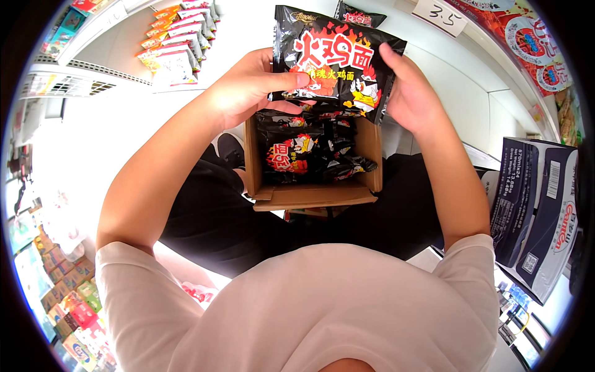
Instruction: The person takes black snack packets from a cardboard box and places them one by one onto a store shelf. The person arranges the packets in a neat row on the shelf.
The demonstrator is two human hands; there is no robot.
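Note:
Between my two hands is a black instant noodle packet (334,65) with red and white lettering and a cartoon bird, its front facing up. My left hand (257,87) grips its left edge, thumb on the front. At the right edge my right hand (412,90) is closed on it, thumb along the top corner. Below the packet, an open cardboard box (316,199) stands between my legs. Inside lie several more black noodle packets (294,152). Another black packet (359,17) rests on the white shelf behind the held one, partly hidden by it.
A row of orange, white and red packets (183,40) stands on the shelf at the far left. The white shelf (434,68) carries a handwritten price card (439,17). A dark carton (536,214) stands at my right. Colourful boxed goods (77,310) fill the lower left.

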